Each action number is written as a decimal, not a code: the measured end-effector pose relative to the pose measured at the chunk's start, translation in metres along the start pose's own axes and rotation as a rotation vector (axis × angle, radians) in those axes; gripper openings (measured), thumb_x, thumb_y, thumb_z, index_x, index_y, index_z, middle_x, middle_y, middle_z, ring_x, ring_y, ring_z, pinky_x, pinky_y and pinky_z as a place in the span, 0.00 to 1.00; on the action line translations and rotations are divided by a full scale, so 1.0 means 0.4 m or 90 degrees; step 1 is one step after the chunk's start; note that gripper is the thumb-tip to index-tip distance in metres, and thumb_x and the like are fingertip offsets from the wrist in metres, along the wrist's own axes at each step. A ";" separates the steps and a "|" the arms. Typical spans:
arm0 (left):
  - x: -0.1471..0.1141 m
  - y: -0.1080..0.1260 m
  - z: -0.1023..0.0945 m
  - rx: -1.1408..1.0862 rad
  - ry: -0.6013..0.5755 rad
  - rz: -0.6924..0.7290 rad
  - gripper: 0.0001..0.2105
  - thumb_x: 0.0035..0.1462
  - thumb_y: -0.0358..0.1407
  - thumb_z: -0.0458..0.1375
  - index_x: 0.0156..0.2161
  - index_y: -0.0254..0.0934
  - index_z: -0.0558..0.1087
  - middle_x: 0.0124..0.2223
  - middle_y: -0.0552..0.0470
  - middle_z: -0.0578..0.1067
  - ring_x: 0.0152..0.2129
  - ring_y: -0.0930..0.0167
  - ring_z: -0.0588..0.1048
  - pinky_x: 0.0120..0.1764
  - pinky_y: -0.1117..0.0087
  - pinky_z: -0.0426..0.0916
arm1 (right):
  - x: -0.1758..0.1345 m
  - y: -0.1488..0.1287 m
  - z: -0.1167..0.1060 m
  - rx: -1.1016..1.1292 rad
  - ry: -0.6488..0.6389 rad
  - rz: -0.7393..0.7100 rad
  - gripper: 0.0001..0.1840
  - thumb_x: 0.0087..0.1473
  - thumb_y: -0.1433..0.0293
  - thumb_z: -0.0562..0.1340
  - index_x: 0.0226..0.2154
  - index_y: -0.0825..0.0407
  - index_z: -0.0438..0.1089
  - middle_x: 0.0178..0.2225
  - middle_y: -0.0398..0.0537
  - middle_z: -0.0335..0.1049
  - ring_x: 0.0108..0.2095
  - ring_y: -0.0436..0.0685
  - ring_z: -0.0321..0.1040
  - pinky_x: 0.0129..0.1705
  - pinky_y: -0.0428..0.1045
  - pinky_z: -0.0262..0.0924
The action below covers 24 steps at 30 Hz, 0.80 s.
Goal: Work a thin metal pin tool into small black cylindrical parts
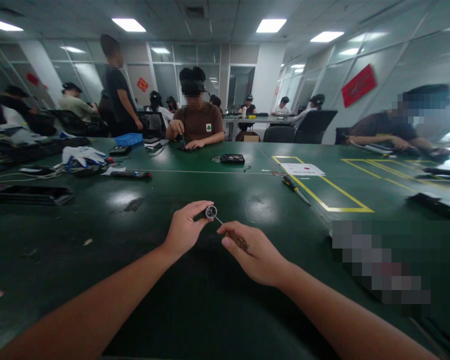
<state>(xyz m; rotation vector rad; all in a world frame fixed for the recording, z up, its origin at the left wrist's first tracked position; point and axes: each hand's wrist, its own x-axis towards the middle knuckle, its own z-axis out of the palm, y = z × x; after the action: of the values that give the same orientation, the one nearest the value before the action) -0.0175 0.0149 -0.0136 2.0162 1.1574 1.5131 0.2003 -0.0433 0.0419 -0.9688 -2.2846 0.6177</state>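
Observation:
My left hand (183,226) pinches a small dark cylindrical part with a pale ring at its open end (211,212), held up above the green table. Its open end faces me, and what lies inside is too small to make out. In my right hand (257,250) is a screwdriver (235,239), its brownish handle mostly covered by my fingers. The thin metal shaft points up and left, its tip at or in the ringed end; I cannot tell how deep. Both hands are closed and close together.
A yellow-black screwdriver (295,188) lies by a yellow tape outline (345,199) and a white paper (303,169). A black device (232,159) is farther back. White gloves (83,156) and a blue basket (125,139) are left. A co-worker (197,120) sits opposite.

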 end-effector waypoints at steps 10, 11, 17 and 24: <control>0.000 0.003 0.002 0.003 -0.005 -0.010 0.16 0.57 0.31 0.67 0.51 0.43 0.80 0.53 0.49 0.80 0.50 0.63 0.79 0.59 0.56 0.71 | -0.011 -0.005 -0.001 0.049 -0.045 -0.090 0.20 0.67 0.62 0.58 0.56 0.54 0.67 0.36 0.47 0.70 0.34 0.54 0.67 0.40 0.51 0.62; 0.001 0.003 0.001 0.007 -0.004 -0.012 0.16 0.57 0.31 0.67 0.51 0.42 0.80 0.52 0.49 0.80 0.50 0.63 0.79 0.59 0.56 0.71 | -0.011 -0.003 -0.002 0.057 -0.057 -0.096 0.20 0.67 0.62 0.57 0.56 0.54 0.67 0.36 0.47 0.69 0.34 0.54 0.66 0.40 0.50 0.62; 0.004 0.009 -0.002 0.023 0.008 -0.007 0.16 0.56 0.31 0.66 0.50 0.41 0.80 0.52 0.48 0.81 0.50 0.63 0.79 0.59 0.56 0.71 | -0.006 -0.003 -0.010 0.042 -0.121 -0.102 0.28 0.63 0.65 0.61 0.63 0.54 0.62 0.41 0.50 0.70 0.39 0.57 0.67 0.44 0.53 0.62; 0.004 0.003 -0.004 0.005 0.003 -0.008 0.16 0.57 0.31 0.66 0.52 0.42 0.80 0.53 0.49 0.80 0.51 0.63 0.78 0.59 0.56 0.72 | -0.003 -0.005 -0.004 0.031 -0.194 -0.069 0.35 0.61 0.65 0.64 0.68 0.52 0.58 0.43 0.51 0.69 0.41 0.58 0.67 0.45 0.54 0.63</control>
<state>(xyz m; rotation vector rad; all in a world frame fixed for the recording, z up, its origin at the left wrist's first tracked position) -0.0184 0.0150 -0.0113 2.0073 1.1778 1.5103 0.2011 -0.0450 0.0440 -0.7630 -2.5545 0.8171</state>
